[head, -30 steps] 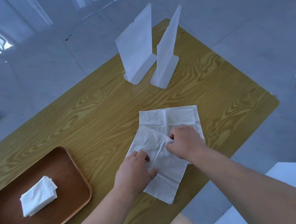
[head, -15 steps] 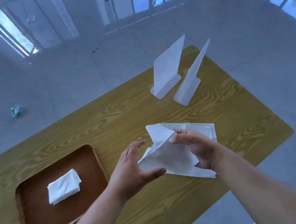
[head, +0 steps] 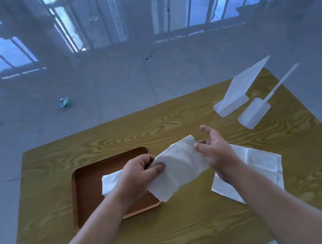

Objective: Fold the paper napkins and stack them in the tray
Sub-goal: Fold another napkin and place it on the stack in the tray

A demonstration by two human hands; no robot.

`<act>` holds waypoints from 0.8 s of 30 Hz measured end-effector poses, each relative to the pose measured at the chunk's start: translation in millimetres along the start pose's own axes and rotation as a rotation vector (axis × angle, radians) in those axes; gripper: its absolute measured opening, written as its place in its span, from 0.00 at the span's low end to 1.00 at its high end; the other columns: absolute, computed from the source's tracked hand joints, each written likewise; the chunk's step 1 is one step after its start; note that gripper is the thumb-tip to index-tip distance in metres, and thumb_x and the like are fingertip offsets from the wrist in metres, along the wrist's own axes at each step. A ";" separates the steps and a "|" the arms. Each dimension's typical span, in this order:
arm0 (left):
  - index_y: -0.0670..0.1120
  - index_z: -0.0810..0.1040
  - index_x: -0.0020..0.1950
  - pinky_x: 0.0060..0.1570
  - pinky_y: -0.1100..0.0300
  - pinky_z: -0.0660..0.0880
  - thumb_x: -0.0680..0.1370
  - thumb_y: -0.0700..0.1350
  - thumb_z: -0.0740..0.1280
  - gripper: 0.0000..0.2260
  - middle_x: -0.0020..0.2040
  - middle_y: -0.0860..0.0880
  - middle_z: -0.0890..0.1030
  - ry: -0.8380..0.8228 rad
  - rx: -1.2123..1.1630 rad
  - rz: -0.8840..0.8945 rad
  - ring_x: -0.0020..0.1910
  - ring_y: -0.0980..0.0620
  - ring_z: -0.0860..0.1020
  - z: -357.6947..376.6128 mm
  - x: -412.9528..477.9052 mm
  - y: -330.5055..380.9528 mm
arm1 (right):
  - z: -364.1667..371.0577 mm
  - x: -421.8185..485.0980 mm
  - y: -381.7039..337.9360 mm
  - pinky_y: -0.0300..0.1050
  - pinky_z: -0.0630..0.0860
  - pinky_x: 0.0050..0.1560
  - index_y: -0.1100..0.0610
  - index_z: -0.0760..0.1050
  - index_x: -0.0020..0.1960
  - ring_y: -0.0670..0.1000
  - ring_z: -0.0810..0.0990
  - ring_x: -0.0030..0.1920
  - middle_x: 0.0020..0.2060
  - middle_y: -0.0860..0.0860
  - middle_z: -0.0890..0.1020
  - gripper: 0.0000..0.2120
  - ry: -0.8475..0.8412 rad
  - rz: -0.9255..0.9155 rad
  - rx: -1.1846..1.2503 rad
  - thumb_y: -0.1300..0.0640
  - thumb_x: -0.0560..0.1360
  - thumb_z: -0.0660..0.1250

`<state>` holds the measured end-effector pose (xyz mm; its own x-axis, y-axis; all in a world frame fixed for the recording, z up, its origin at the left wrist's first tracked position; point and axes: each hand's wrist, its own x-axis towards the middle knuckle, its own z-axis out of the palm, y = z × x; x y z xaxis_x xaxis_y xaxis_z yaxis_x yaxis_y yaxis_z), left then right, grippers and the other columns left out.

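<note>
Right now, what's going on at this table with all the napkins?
A person is folding paper napkins at a wooden table. The left hand pinches one end of a partly folded napkin held above the table, while the right hand is open at its other end. One folded napkin already lies in the brown tray. Another unfolded napkin waits flat under the right forearm.

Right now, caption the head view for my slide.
Left hand grips a folded napkin over the wooden tray; right hand opens.
</note>
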<state>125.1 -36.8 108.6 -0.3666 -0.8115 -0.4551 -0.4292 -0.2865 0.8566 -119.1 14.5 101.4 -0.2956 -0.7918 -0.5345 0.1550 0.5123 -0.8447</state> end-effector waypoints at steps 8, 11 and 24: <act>0.47 0.89 0.53 0.48 0.54 0.81 0.80 0.45 0.73 0.05 0.53 0.43 0.88 0.024 -0.620 -0.212 0.49 0.47 0.85 -43.1 -18.3 -8.5 | 65.3 -15.3 10.8 0.47 0.77 0.34 0.42 0.77 0.51 0.42 0.76 0.32 0.32 0.44 0.79 0.12 0.018 -0.359 -0.425 0.36 0.73 0.68; 0.49 0.85 0.62 0.39 0.55 0.79 0.76 0.45 0.76 0.14 0.56 0.42 0.88 0.022 -0.727 -0.158 0.50 0.45 0.86 -56.5 -23.6 -10.2 | 83.7 -24.5 13.0 0.43 0.77 0.45 0.39 0.77 0.56 0.43 0.77 0.43 0.41 0.41 0.78 0.21 -0.070 -0.422 -0.521 0.28 0.69 0.71; 0.51 0.71 0.74 0.45 0.54 0.84 0.69 0.39 0.80 0.36 0.58 0.40 0.88 0.150 -0.998 -0.083 0.54 0.44 0.87 -94.5 -34.6 -12.2 | 139.5 -40.1 -16.0 0.43 0.64 0.72 0.35 0.65 0.75 0.40 0.65 0.74 0.73 0.38 0.69 0.48 -0.335 -0.398 -0.578 0.23 0.59 0.74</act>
<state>221.0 -53.4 136.9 -0.2299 -0.8056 -0.5460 0.4626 -0.5841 0.6670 21.8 -8.4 132.3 0.0894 -0.9636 -0.2518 -0.4464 0.1873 -0.8750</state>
